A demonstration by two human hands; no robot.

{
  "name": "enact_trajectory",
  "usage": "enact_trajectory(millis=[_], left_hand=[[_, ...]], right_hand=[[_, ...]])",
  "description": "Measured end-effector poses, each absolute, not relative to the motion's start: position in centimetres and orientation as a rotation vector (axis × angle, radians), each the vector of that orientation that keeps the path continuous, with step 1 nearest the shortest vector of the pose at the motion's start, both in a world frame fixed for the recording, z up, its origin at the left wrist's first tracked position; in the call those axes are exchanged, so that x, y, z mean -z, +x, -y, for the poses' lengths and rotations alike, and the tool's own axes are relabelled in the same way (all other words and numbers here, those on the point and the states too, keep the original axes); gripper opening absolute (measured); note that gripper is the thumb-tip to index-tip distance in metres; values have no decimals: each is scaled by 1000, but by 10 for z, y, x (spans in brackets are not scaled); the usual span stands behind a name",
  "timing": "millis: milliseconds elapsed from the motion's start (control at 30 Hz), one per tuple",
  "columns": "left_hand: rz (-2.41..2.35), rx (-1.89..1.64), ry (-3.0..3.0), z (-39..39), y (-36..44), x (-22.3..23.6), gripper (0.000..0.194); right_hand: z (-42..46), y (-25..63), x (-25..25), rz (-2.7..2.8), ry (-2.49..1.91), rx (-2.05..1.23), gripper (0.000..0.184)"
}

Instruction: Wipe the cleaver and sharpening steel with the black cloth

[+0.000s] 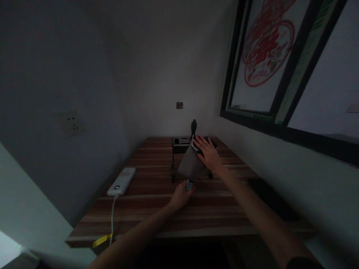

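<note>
My left hand [181, 195] is closed around the handle [189, 184] of a broad grey cleaver [188, 163], whose blade points away from me and tilts up to the right. At the blade's far end, my right hand [206, 152] lies with its fingers stretched over a dark piece with a white edge [195, 146], pressing it to the blade; it looks like a folded cloth, though dim light blurs it. Right behind the blade stands a dark rack [177, 146] with slots on top. From it rises the black handle [193, 127] of another tool.
On the striped wooden table [151, 201], a white power bank [122, 181] with a cable [112, 216] lies at the left. A dark flat object [272, 200] rests at the right by the wall. A yellow strip [101, 240] is at the front-left edge. A framed window [252, 112] is on the right.
</note>
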State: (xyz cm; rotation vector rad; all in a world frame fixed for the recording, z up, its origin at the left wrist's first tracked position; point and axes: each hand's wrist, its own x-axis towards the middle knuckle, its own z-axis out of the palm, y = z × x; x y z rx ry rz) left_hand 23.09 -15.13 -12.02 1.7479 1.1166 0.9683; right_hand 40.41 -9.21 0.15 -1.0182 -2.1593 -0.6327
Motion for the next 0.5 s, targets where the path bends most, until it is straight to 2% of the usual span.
enact_trajectory(millis=[233,500], left_hand=[[-1178,-1000,1810,153,230,116,19],[-1168,-988,1765,157,229,109,21]], right_hand=[[86,402,-12,1956,-1095,492,46],[83,431,-40,1439,-1003,96,44]])
